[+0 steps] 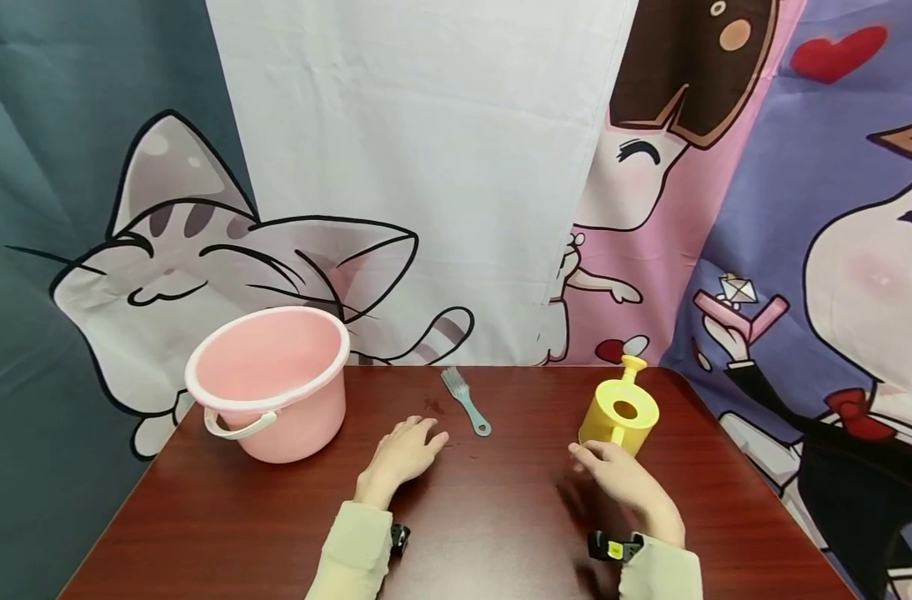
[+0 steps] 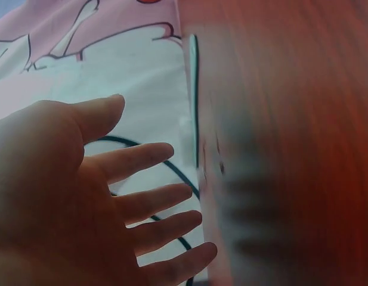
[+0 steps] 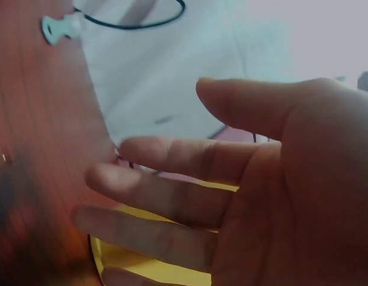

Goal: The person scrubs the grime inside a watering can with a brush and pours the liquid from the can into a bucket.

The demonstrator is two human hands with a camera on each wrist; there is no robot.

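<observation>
Watering can (image 1: 613, 423) just beyond the right hand (image 1: 623, 483), at the right rear of the table (image 1: 471, 521)

A printed cloth (image 1: 441, 167) hangs behind the table's back edge; the brown table carries a pink bucket (image 1: 302, 427), upright near its left edge, with the white handle (image 1: 242, 429) hanging at the front; both hands hold nothing, the left hand (image 1: 402, 454) with fingers straight and spread, the right with fingers loosely extended; the yellow can stands upright, spout to the rear and handle toward the right fingers; whether they touch it I cannot tell; the smallest thing, a blue-green fork (image 1: 468, 407), lies just beyond the left fingertips.

Only the head view takes in the bucket and the whole can; the left wrist view shows the fork edge-on as a thin strip, and finger shadows on the wood apart from the fingertips; the right wrist view shows only part of the can, behind the fingers, and the handle end of the fork.

The fork's tines come close to the back edge; the can is near the right rear corner; bare wood runs between fork and can, between bucket and left hand, and between the two forearms.
</observation>
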